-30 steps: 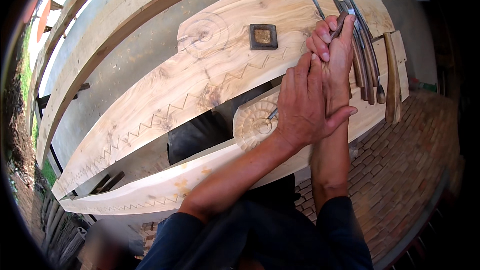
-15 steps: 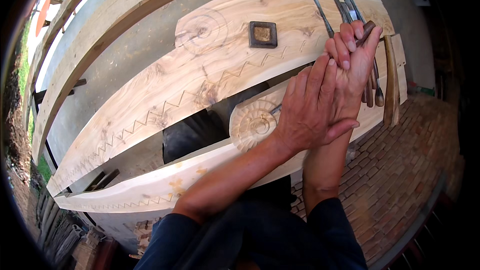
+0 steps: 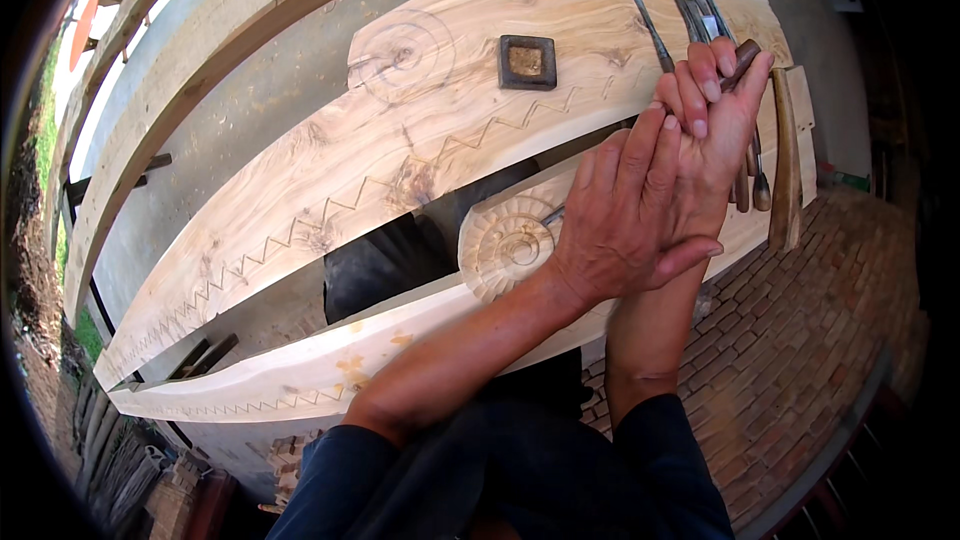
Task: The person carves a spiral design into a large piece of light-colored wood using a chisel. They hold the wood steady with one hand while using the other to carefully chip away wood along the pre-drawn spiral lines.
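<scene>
My right hand (image 3: 725,115) is closed round a dark wooden handle (image 3: 745,58). My left hand (image 3: 620,215) lies across it and the right wrist, fingers extended and thumb out. A metal shaft (image 3: 550,218) shows at a carved round rosette (image 3: 510,250) on the lower pale board (image 3: 380,350) and disappears under my left hand. Several chisels (image 3: 650,20) lie behind my right hand, beside a long wooden mallet or bar (image 3: 785,160). A dark square block (image 3: 527,62) sits on the upper board (image 3: 300,180), which bears pencilled circles and zigzag lines.
Long curved wooden beams (image 3: 200,60) stand at the upper left. A dark padded object (image 3: 380,270) shows in the gap between the boards. A brick floor (image 3: 800,340) lies at right, with stacked wooden pieces (image 3: 100,450) at lower left.
Over the last second both hands and the dark handle have shifted right, the right hand tilting clockwise; since half a second ago they have barely moved.
</scene>
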Demonstrator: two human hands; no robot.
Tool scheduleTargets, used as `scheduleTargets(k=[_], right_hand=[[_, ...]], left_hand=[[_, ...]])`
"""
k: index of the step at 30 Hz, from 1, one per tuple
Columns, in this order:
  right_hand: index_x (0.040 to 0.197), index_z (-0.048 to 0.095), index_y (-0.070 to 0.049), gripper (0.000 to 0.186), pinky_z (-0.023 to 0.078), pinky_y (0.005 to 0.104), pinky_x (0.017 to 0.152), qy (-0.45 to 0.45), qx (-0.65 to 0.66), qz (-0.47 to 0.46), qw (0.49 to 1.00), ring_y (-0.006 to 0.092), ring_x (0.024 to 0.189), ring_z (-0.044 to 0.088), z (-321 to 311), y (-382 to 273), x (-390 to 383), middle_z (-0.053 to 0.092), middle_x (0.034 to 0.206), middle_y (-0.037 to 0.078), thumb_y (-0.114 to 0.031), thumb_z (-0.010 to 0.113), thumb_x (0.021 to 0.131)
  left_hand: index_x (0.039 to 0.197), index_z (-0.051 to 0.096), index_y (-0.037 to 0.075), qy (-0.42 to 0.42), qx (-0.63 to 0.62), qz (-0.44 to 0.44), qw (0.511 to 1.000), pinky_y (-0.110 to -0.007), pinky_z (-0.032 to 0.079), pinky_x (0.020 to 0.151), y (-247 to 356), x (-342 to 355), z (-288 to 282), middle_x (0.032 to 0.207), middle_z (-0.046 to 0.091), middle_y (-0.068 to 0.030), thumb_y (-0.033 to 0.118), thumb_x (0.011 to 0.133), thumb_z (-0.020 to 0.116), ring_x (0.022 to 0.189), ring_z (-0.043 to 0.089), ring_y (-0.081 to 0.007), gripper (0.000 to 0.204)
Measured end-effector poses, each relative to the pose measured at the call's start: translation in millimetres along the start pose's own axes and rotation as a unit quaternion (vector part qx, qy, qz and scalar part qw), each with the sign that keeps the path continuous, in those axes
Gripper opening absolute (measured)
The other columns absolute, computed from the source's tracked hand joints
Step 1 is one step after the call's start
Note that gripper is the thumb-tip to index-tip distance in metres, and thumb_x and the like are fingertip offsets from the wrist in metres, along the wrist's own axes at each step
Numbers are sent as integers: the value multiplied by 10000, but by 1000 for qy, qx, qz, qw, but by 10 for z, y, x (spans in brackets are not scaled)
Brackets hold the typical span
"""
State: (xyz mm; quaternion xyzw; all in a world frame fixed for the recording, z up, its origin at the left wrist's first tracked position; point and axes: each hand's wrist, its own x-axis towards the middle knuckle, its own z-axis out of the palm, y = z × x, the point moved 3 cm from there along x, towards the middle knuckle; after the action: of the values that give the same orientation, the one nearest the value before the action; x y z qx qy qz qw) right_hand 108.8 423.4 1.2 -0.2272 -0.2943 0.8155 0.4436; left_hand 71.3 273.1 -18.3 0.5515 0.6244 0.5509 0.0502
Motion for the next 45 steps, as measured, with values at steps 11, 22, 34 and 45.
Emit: scheduleTargets(k=[11, 22, 34, 45], right_hand=[[922, 498, -143, 564, 250, 269, 441, 27, -45, -8, 999, 96, 437, 265, 86, 75, 9, 481, 730, 24, -643, 405, 1166], [937, 482, -148, 551, 246, 270, 441, 72, -105, 9, 992, 94, 452, 261, 131, 163, 83, 473, 738, 22, -629, 366, 1180], [927, 481, -151, 561, 246, 275, 433, 107, -96, 21, 989, 99, 455, 270, 53, 254, 71, 468, 738, 19, -649, 389, 1168], [929, 503, -141, 547, 259, 274, 434, 112, -26, 13, 993, 104, 450, 286, -25, 216, -26, 484, 729, 27, -631, 437, 1163]], left_hand=[[1582, 401, -147, 28, -17, -6, 999, -531, 508, 975, -44, -7, -4, 1554, 478, -340, 706, 880, 754, 1179, 600, -462, 1160], [1632, 331, -128, 22, -15, -34, 999, -543, 488, 988, -73, 4, 9, 1543, 471, -358, 687, 838, 833, 1201, 586, -479, 1243], [1546, 410, -137, 17, -8, -59, 998, -538, 496, 990, -56, 13, -13, 1512, 495, -354, 644, 837, 858, 1184, 592, -468, 1146], [1520, 452, -115, -13, 2, -78, 997, -522, 507, 1014, -18, 14, -36, 1506, 526, -325, 675, 848, 826, 1194, 607, -455, 1102]])
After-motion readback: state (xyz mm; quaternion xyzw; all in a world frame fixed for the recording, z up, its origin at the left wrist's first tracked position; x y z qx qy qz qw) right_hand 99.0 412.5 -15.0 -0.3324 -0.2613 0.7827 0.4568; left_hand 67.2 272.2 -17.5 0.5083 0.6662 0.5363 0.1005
